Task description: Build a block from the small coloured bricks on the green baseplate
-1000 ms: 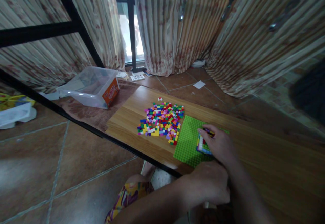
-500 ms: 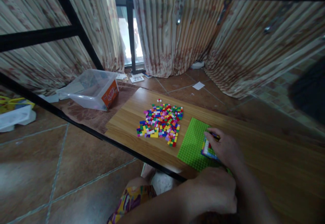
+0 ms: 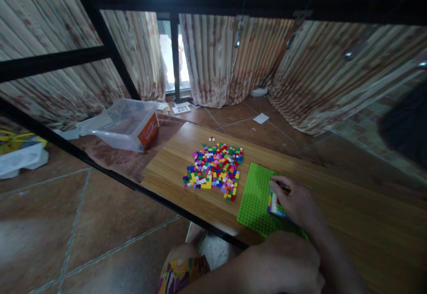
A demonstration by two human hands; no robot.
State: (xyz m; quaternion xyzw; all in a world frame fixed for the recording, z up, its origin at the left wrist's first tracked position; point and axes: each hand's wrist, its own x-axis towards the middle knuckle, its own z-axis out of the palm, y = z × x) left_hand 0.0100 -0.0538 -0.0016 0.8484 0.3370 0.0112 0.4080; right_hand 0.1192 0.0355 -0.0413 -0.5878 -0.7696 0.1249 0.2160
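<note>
A green studded baseplate [image 3: 255, 200] lies on the wooden table. On its right part stands a low build of coloured toy bricks [image 3: 274, 206], with white and blue bricks along its edges, mostly covered by my right hand [image 3: 296, 200]. Thumb and forefinger of that hand are closed around small dark and yellow bricks [image 3: 285, 189] at the build. My left hand [image 3: 283, 260] is curled at the near edge of the baseplate, knuckles up. Its fingertips, and anything in them, are hidden. Left of the baseplate spreads a pile of loose toy bricks [image 3: 216, 167] in many colours.
Black metal bars [image 3: 213, 0] cross in front of and above the wooden table [image 3: 167, 165]. A clear plastic bin [image 3: 123, 125] with an orange label sits beyond its left end. White paper [image 3: 261, 118] lies on the tiled floor, near striped curtains [image 3: 207, 62].
The whole view has shifted, so the table and bricks appear slightly lower. My right hand stays at the brick build; my left hand remains curled by the near edge of the baseplate.
</note>
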